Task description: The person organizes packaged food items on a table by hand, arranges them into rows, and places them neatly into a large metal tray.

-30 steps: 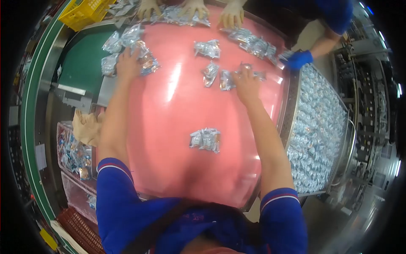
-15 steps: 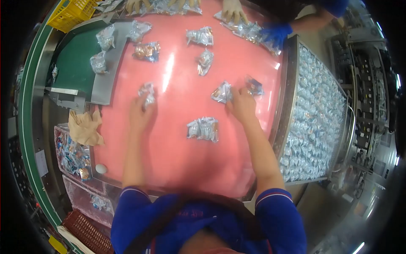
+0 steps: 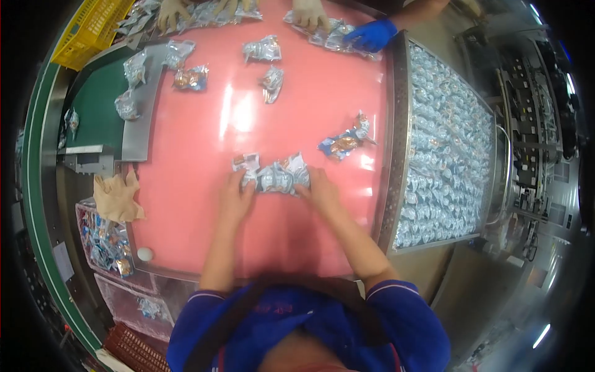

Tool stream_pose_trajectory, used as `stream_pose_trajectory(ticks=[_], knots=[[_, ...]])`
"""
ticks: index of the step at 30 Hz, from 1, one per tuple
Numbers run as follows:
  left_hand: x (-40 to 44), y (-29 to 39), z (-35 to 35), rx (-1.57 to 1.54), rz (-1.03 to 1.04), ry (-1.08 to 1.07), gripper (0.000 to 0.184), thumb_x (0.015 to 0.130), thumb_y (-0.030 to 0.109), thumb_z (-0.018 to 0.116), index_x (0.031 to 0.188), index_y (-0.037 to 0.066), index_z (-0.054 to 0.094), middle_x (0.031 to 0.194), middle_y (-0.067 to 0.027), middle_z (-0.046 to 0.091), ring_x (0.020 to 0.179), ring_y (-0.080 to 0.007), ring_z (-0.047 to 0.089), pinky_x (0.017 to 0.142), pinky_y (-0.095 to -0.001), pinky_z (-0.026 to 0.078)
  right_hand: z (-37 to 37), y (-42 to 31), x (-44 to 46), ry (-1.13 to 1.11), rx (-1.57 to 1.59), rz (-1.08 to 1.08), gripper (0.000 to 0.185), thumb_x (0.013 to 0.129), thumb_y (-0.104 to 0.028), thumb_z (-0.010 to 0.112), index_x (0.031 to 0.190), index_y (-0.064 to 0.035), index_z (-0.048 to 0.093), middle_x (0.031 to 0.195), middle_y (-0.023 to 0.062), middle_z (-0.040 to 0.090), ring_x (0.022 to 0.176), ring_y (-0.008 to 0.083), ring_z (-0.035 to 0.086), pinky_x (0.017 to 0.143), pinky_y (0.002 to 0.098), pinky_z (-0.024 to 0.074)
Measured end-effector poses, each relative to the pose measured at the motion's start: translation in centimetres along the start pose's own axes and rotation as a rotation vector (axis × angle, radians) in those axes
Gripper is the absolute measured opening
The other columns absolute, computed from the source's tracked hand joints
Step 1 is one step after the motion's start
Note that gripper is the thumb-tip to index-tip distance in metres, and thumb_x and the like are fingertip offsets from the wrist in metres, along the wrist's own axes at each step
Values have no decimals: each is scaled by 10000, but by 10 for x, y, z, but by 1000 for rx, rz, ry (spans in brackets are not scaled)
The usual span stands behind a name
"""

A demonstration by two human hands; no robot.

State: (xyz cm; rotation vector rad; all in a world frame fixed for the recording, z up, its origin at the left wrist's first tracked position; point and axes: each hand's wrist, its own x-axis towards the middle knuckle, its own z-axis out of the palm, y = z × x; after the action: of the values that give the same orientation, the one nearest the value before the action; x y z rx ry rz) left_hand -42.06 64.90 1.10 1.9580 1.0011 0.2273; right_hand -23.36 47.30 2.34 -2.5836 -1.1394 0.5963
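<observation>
Two bare hands close in on a short row of silvery packets (image 3: 276, 180) just below the centre of the frame, on the pink bench (image 3: 186, 211). The left hand (image 3: 234, 201) pinches the row's left end between thumb and fingers; the right hand (image 3: 321, 192) pinches its right end. Right of centre lie two loose packets (image 3: 343, 146), close together. At the top of the frame, a co-worker's blue-gloved hand (image 3: 374, 36) touches another packet row (image 3: 328, 38). A metal tray (image 3: 393, 161) full of packets fills the right side; a yellow crate (image 3: 93, 31) sits at upper left
</observation>
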Motion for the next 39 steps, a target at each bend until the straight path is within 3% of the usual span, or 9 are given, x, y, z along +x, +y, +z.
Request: stream_pose_trajectory(ticks=[4, 7, 11, 17, 22, 24, 26, 32, 39], knots=[[-11, -5, -8, -128, 2, 7, 467, 902, 280, 666, 1294, 40, 588, 1305, -212, 529, 1128, -388, 562, 914, -444, 480, -24, 20, 6, 252, 19, -157, 453, 847, -265, 712, 1230, -62, 582, 1125, 138, 620, 937, 356, 644, 755, 471, 529], [-15, 9, -7, 274, 347, 145, 499, 881, 313, 675, 1316, 85, 588, 1396, -202, 459, 1240, -412, 479, 981, -502, 431, -48, 48, 32, 427, -126, -191, 387, 811, -117, 665, 1194, -113, 614, 1132, 108, 610, 1038, 314, 594, 804, 448, 507], [-10, 43, 16, 350, 526, 35, 534, 848, 352, 684, 1341, 174, 582, 1437, -153, 442, 1322, -403, 390, 1055, -614, 295, -54, 74, 63, 545, -421, -275, 397, 772, -82, 658, 1162, -150, 637, 1164, 89, 596, 1073, 290, 556, 832, 445, 485], [5, 46, 46, 454, 427, -17, 545, 826, 372, 691, 1344, 246, 578, 1453, -84, 446, 1337, -328, 394, 1069, -651, 211, -49, 109, 107, 623, 50, -158, 176, 830, -107, 646, 991, -39, 629, 1055, 119, 627, 952, 281, 586, 784, 390, 481], [2, 40, 45, 450, 436, 4, 534, 830, 372, 686, 1341, 259, 580, 1442, -73, 458, 1337, -301, 399, 1059, -638, 225, -70, 60, 46, 109, 742, 35, 162, 875, -149, 597, 931, 4, 601, 761, 129, 583, 726, 261, 586, 673, 364, 469], [2, 42, 48, 492, 423, 22, 519, 834, 392, 678, 1330, 263, 598, 1441, -65, 474, 1333, -281, 399, 1076, -595, 211, -49, 50, 34, 79, 666, 62, 157, 887, -147, 580, 958, -11, 618, 787, 140, 605, 744, 295, 616, 684, 393, 489], [3, 44, 50, 510, 425, 20, 513, 838, 403, 672, 1328, 265, 606, 1439, -60, 482, 1331, -269, 399, 1084, -573, 204, -2, 76, 32, 72, 257, 13, 159, 896, -134, 564, 992, -30, 638, 844, 141, 631, 797, 321, 637, 716, 419, 510], [3, 41, 48, 530, 424, 15, 527, 839, 414, 663, 1341, 267, 598, 1435, -55, 485, 1336, -261, 392, 1085, -572, 197, -46, 55, 34, 458, 74, -167, 209, 861, -104, 612, 1059, -65, 665, 1050, 116, 632, 948, 338, 628, 794, 454, 516], [3, 44, 49, 524, 438, 20, 525, 840, 408, 660, 1339, 256, 598, 1431, -53, 488, 1344, -254, 387, 1089, -563, 198, -83, 119, 104, 447, -363, -308, 322, 805, -102, 672, 1122, -158, 684, 1209, 91, 589, 1032, 307, 611, 841, 414, 512]])
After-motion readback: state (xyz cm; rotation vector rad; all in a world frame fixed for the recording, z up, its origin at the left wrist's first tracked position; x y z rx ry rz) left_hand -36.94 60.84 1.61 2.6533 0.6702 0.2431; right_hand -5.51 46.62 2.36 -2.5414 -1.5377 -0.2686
